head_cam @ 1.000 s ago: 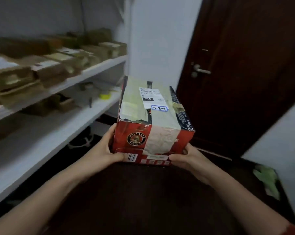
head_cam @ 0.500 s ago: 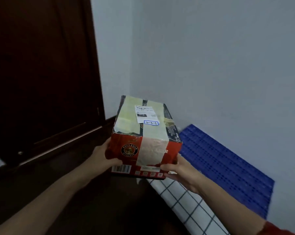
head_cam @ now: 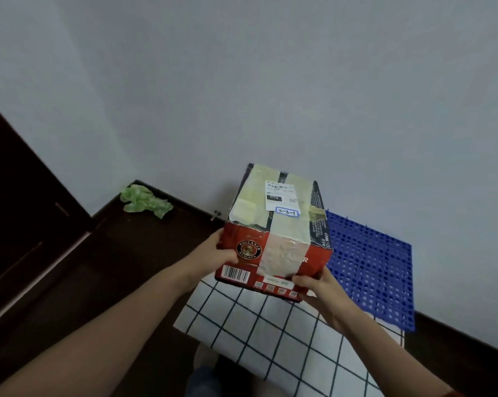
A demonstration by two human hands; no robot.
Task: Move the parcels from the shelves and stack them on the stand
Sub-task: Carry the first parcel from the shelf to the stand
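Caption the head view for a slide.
Left hand and right hand hold a taped red Paulaner box over a checked cloth beside a blue perforated mat.

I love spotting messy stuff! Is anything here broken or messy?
Yes. The red cardboard parcel has a ragged top front edge patched with wide pale tape. A crumpled green sheet lies loose on the dark floor by the wall.

Illumination: dim, diffuse, cool-toned; no light source is in frame. The wall (head_cam: 270, 81) above the gripped parcel (head_cam: 276, 233) renders as flat blue-grey. The floor (head_cam: 113, 267) to the left of the left hand (head_cam: 213, 259) is near black, with little detail. The tape (head_cam: 283, 255) between the left hand and the right hand (head_cam: 325, 293) shows a faint sheen. Small print on the label (head_cam: 280, 194) is soft and illegible. The forearms (head_cam: 98, 339) stretch toward the lower edges: wide-angle distortion.
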